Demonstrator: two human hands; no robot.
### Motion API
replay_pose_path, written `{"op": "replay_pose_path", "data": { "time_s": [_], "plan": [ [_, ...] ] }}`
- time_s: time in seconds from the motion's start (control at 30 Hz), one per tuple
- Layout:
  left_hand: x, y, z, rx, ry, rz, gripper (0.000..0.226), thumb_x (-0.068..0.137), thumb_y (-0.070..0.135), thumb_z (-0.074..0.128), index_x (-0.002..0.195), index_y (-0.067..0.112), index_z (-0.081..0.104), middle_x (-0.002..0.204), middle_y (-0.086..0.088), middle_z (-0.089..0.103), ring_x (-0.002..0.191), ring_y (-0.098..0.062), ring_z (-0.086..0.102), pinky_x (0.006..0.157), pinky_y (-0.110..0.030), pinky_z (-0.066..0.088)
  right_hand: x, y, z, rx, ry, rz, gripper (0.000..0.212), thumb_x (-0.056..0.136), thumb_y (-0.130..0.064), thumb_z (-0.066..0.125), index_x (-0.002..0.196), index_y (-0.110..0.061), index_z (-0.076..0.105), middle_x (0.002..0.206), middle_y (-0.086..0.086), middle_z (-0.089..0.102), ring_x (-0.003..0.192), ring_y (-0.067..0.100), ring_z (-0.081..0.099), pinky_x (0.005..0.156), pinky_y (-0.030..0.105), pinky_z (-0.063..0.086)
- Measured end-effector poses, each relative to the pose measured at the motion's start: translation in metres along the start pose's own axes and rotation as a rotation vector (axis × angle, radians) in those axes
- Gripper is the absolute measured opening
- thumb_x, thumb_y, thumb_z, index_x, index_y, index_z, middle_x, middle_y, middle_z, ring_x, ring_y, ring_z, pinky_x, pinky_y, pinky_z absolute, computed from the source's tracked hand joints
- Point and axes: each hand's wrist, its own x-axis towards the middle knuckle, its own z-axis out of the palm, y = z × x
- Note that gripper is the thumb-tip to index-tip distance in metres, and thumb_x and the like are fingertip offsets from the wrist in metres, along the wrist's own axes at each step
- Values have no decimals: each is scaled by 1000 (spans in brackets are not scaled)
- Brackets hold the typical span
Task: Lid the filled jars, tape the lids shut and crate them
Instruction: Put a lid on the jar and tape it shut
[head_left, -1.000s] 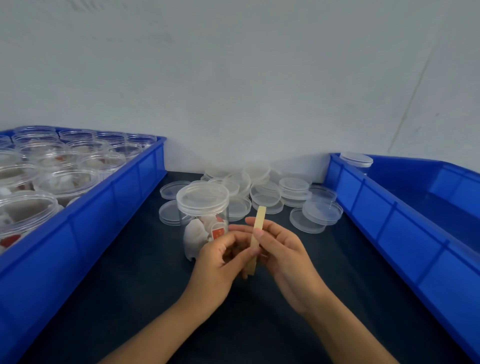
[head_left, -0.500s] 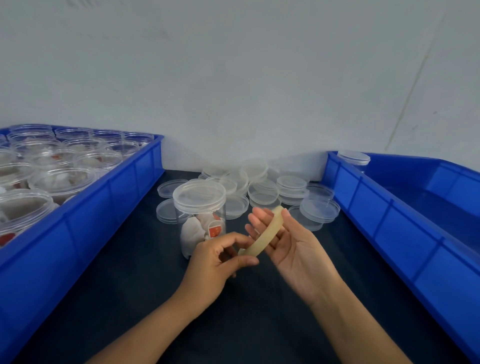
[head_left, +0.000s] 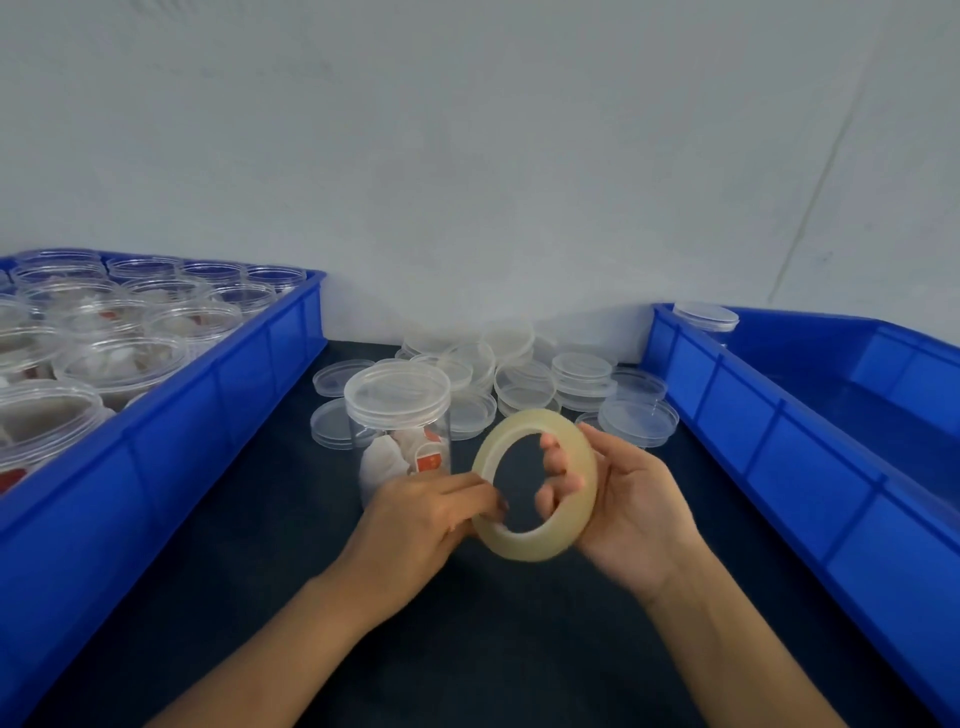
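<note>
Head view: a roll of clear tape (head_left: 535, 483) is held upright above the dark surface (head_left: 493, 649), its open ring facing the camera. Right hand (head_left: 623, 514) is curled round the roll's right rim, with the fingers (head_left: 558, 462) hooked through the hole and seen inside it. Left hand (head_left: 421, 525) is pinched on the roll's lower-left edge, fingertips pressed together at the rim; whether a loose tape end is caught there cannot be told.

Just behind the left hand a lidded clear jar (head_left: 397, 431) is stood on the surface, with white sachets bearing red labels seen inside. The left hand sits in front of the jar's base; contact cannot be told.

Behind the jar a pile of loose clear lids (head_left: 524, 384) is spread against the wall (head_left: 467, 156).

Left blue crate (head_left: 182, 431) is packed with filled jars (head_left: 119, 358), open-topped as far as can be seen. Right blue crate (head_left: 810, 441) is seen with one lidded jar (head_left: 706, 318) in its far corner.

Both hands are kept between the two crate walls, apart from each. Open dark surface is seen in front of the forearms and on either side of them.
</note>
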Motion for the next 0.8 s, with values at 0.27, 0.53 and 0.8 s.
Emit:
{"op": "replay_pose_path", "data": {
  "time_s": [0.27,0.53,0.8],
  "plan": [
    [3,7,2,210,16,16,43,65,-10,77,102,12,73,113,3,70,103,-21,64,83,-34,58,-6,-7,1,-453,-58,65,42,91,-40,48,67,-7,56,47,0,30,40,11,25,52,28,43],
    [-3,23,3,-106,246,-205,31,92,16,53,121,19,63,124,18,59,129,-3,46,109,-13,29,-8,-3,6,-827,-243,-68,33,87,-29,38,86,-5,60,59,2,34,55,13,31,62,24,33],
    [-2,28,4,7,343,-217,19,93,26,53,94,20,71,104,12,69,113,-6,58,93,-24,49,-5,21,12,-915,-9,-211,23,70,-27,33,68,-12,49,70,15,32,56,13,27,61,31,27]
  ]
}}
